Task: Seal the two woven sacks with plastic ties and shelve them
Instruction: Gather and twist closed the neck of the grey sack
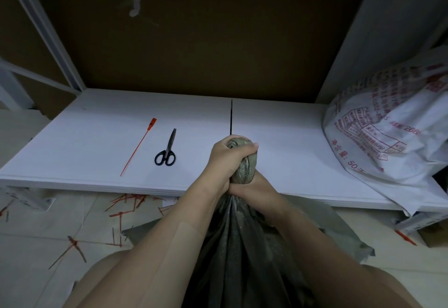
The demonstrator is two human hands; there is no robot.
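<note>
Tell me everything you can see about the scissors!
The scissors have two black loop handles and grey metal-looking blades, closed together. They lie flat on the white shelf, blade tips pointing toward the back, handles nearer the person. A red plastic tie lies just to their left, not touching. Only the shelf touches them.

Bare shelf board between scissors and white printed sack at right
</note>
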